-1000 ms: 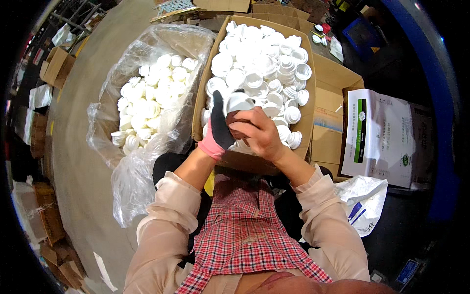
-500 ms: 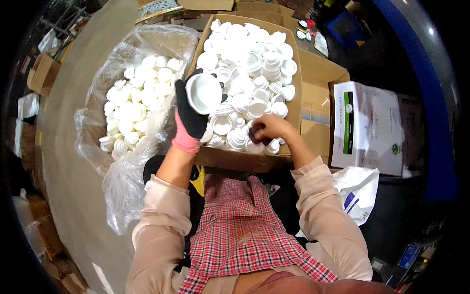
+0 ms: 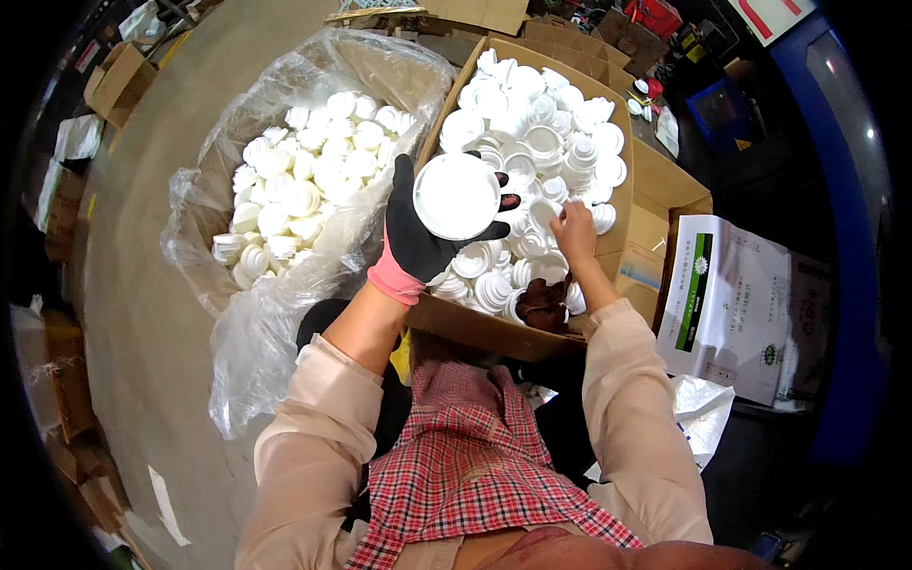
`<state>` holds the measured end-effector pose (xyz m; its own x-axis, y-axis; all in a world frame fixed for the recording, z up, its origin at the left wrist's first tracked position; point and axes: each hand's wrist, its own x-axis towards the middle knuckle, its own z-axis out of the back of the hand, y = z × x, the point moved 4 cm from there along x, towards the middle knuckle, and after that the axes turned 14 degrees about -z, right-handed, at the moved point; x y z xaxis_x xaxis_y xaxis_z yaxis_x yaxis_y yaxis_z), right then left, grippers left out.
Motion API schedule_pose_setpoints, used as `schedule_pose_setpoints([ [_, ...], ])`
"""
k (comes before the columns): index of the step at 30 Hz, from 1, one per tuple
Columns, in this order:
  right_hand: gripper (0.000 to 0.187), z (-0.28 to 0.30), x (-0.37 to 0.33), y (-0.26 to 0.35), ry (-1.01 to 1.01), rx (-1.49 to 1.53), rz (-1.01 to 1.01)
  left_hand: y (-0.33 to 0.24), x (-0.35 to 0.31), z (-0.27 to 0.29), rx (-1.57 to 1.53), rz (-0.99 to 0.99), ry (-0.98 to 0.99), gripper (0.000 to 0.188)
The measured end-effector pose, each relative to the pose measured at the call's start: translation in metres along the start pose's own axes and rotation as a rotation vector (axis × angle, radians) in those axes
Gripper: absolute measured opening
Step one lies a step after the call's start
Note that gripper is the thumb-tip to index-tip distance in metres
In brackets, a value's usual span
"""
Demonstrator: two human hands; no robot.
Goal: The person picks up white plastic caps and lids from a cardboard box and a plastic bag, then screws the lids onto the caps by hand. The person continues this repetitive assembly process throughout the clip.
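Checked apron (image 3: 475, 465): red, nearest the camera, between two beige sleeves (image 3: 318, 427).
Brown cloth (image 3: 544, 306): crumpled, lies on the caps at the near end of the box.
Left hand (image 3: 413, 245): black glove, pink cuff; grip curled around the rim of one cap, fingertips showing at its right.
White cap (image 3: 457, 197): round, face up to the camera, in the left hand, above the box's left edge.
Right hand (image 3: 576, 233): bare, fingers bent, at the caps on the right side; cannot tell whether grip is grasping one.
Cardboard box (image 3: 475, 328): filled with loose white caps (image 3: 543, 147).
Clear plastic bag (image 3: 249, 347): left of box, holds cream-white caps (image 3: 313, 171).
Printed carton (image 3: 750, 304): right, white with green strip.
Red container (image 3: 654, 15): far right.
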<state>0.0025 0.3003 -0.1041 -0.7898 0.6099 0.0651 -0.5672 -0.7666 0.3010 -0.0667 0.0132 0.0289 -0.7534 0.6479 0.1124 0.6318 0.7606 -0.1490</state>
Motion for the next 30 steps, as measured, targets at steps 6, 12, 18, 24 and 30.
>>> schedule_pose_setpoints([
  [6,0.021,0.112,-0.047,0.094,0.515,1.452,0.144,0.007,-0.012,-0.011,1.2,-0.289,0.252,0.073],
  [12,0.075,0.11,-0.084,0.102,0.862,1.709,0.156,0.024,-0.018,0.0,1.194,-0.335,0.103,0.059],
  [18,0.068,0.127,-0.078,0.084,0.626,1.695,0.182,0.022,-0.006,-0.015,0.727,-0.257,-0.091,0.056],
  [24,0.057,0.15,-0.08,0.092,0.611,1.568,0.379,0.022,-0.012,-0.034,1.773,-0.548,0.377,0.069],
  [30,0.056,0.172,-0.104,0.123,0.189,0.988,0.64,0.038,-0.021,-0.03,1.353,-0.436,0.347,0.053],
])
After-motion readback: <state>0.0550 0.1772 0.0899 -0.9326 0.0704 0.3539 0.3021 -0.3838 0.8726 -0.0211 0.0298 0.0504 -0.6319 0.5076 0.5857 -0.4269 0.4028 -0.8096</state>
